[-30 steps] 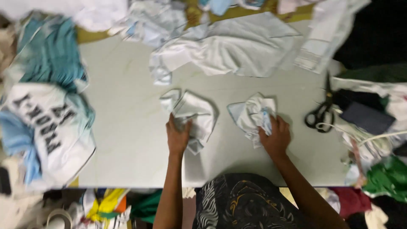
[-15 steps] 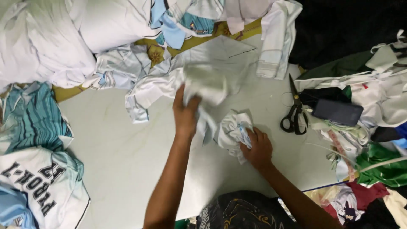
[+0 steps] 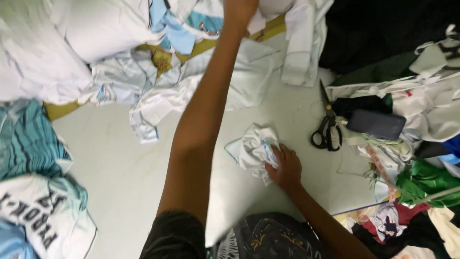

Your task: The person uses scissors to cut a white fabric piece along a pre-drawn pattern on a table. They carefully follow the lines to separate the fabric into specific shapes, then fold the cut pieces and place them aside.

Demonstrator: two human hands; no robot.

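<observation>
**White cotton, bunched and soft under my fingers**

White cloth bundle (image 3: 253, 149), crumpled with a touch of light blue, sits on the pale table (image 3: 120, 158), near the black scissors (image 3: 327, 130). It looks light, limp, no stiffness at all, so I judge a pinch on the thick folds holds best. My right hand (image 3: 286, 168) rests on its edge, fingers curled into the fabric. My left hand (image 3: 239, 8) stretches far out to the white garment pile (image 3: 287, 43) at the top; whether those fingers grip, I cannot tell.
</observation>
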